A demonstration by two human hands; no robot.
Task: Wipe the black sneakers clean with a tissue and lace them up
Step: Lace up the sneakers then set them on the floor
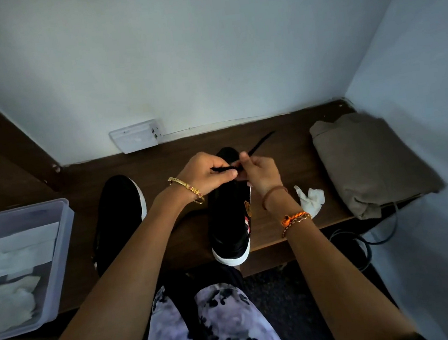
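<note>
Left hand (206, 173): fingers curled, pinching the black lace (224, 169) over the right sneaker (229, 211).
Right hand (260, 172): fingers curled, pinching the same lace, just beside the left hand.
Arms: both bare, reaching forward over the sneaker, hands almost touching.
Wrists: bent inward toward the lace.

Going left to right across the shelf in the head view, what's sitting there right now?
Clear plastic box → left black sneaker → sneaker being laced, both hands on its black lace → crumpled white tissue → folded beige cloth.
</note>
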